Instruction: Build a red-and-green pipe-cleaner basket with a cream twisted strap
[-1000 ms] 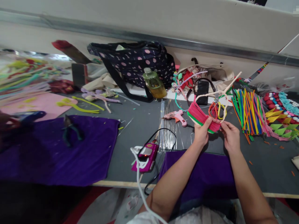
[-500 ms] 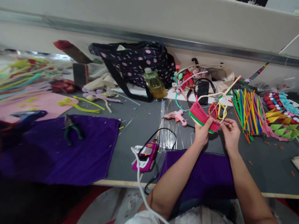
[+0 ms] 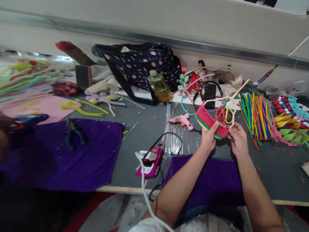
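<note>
My left hand [image 3: 209, 137] is closed on a wedge of pink pipe cleaners [image 3: 208, 116] edged with green and white, like a watermelon slice. The thumb presses across its pink face. At the wedge's right end, my right hand [image 3: 238, 138] pinches with thumb and fingertips, apparently on a pipe cleaner end; the exact grip is hidden. A cream pipe cleaner strand [image 3: 233, 100] loops above the wedge and comes down towards my right fingers. Behind the wedge lie scissors [image 3: 229, 115] with red and yellow handles. To its left rests a pink glue gun [image 3: 181, 120].
Colourful pipe cleaners [image 3: 257, 116] lie at right beside finished-looking decorations [image 3: 291, 120]. A magenta-and-white device [image 3: 152, 162] with cables sits left of my arms. Green-handled pliers [image 3: 74, 133] lie on purple cloth [image 3: 96, 154]. A bottle [image 3: 159, 87] leans against a polka-dot bag [image 3: 145, 64].
My right hand has shifted slightly left, closer against the wedge's end, and its fingers have curled in. The wedge and my left hand have barely moved. At far left, a blurred dark shape has entered.
</note>
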`<state>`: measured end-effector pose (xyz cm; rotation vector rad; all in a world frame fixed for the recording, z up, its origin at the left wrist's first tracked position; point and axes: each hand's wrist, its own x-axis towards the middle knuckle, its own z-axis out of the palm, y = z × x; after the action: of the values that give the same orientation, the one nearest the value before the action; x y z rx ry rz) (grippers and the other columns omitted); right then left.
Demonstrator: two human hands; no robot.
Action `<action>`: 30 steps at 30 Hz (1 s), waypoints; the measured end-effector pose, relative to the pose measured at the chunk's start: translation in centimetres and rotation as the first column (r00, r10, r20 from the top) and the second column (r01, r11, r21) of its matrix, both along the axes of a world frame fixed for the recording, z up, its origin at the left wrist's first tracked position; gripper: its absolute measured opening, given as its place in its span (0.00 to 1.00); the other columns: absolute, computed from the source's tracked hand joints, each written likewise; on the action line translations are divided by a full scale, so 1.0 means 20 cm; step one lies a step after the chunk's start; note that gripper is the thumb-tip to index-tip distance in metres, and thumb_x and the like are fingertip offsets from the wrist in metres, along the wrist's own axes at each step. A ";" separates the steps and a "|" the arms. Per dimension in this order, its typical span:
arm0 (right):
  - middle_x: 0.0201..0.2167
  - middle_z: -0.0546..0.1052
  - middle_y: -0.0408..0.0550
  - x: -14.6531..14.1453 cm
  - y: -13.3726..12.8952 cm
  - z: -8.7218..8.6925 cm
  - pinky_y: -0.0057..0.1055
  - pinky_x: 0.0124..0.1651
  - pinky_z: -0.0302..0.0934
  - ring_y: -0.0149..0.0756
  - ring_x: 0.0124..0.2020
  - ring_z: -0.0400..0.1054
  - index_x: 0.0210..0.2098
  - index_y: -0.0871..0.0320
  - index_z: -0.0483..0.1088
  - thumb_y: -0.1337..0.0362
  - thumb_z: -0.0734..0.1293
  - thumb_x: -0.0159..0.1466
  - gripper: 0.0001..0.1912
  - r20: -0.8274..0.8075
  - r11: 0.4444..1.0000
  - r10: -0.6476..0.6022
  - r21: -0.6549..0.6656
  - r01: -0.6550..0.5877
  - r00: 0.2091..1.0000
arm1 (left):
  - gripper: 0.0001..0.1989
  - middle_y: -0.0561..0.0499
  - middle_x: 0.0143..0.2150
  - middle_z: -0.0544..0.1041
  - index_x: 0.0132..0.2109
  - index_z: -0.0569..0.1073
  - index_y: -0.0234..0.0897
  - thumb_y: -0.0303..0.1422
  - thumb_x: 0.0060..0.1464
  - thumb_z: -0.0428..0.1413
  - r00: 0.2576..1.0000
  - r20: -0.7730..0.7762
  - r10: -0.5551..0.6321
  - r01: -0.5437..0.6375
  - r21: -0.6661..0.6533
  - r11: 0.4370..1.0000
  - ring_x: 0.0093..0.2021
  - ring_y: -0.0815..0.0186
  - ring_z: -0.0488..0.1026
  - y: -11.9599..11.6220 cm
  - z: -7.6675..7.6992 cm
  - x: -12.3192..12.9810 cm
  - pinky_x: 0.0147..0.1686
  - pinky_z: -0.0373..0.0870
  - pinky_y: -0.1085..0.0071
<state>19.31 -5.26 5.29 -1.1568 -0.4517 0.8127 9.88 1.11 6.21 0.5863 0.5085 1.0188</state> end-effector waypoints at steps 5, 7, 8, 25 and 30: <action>0.31 0.75 0.42 0.00 0.00 0.00 0.22 0.20 0.52 0.25 0.22 0.62 0.40 0.54 0.66 0.59 0.74 0.49 0.21 -0.035 0.999 0.046 0.003 -0.045 0.998 | 0.15 0.49 0.29 0.78 0.33 0.74 0.31 0.39 0.43 0.66 1.000 0.012 -0.027 0.028 -0.022 0.999 0.31 0.63 0.78 0.01 -0.01 0.00 0.37 0.75 0.66; 0.31 0.74 0.43 0.00 0.00 0.01 0.22 0.20 0.52 0.25 0.22 0.61 0.41 0.54 0.65 0.58 0.73 0.51 0.20 0.042 1.000 -0.002 -0.017 0.003 0.999 | 0.14 0.49 0.29 0.78 0.32 0.74 0.32 0.38 0.44 0.65 1.000 0.022 -0.017 0.017 0.008 1.000 0.31 0.62 0.78 0.02 0.00 -0.01 0.37 0.75 0.66; 0.32 0.74 0.43 0.00 -0.01 0.01 0.22 0.21 0.53 0.26 0.23 0.61 0.42 0.55 0.65 0.58 0.72 0.53 0.20 0.111 0.998 -0.058 -0.023 0.061 0.992 | 0.14 0.49 0.29 0.78 0.32 0.74 0.32 0.38 0.44 0.65 1.000 0.021 -0.001 0.001 0.024 1.000 0.32 0.62 0.78 0.02 0.00 -0.01 0.37 0.75 0.66; 0.32 0.74 0.47 -0.06 -0.05 0.05 0.36 0.45 0.60 0.37 0.38 0.67 0.33 0.54 0.71 0.61 0.62 0.65 0.08 0.906 0.958 -0.174 0.064 0.280 0.387 | 0.13 0.50 0.26 0.78 0.31 0.74 0.32 0.38 0.43 0.66 0.996 -0.041 0.085 -0.083 0.039 0.996 0.29 0.62 0.78 0.01 -0.01 0.01 0.34 0.75 0.67; 0.31 0.73 0.46 -0.07 -0.03 0.03 0.32 0.38 0.62 0.34 0.33 0.67 0.33 0.56 0.68 0.56 0.62 0.64 0.10 0.734 0.936 -0.244 0.007 0.352 0.634 | 0.16 0.52 0.27 0.77 0.32 0.72 0.32 0.38 0.41 0.67 0.995 0.034 0.096 -0.093 -0.072 0.993 0.32 0.60 0.79 0.03 0.01 -0.01 0.38 0.75 0.63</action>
<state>17.97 -5.85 5.94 -1.6298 -0.8407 0.0410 9.72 1.78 6.41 0.4831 0.5412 1.0954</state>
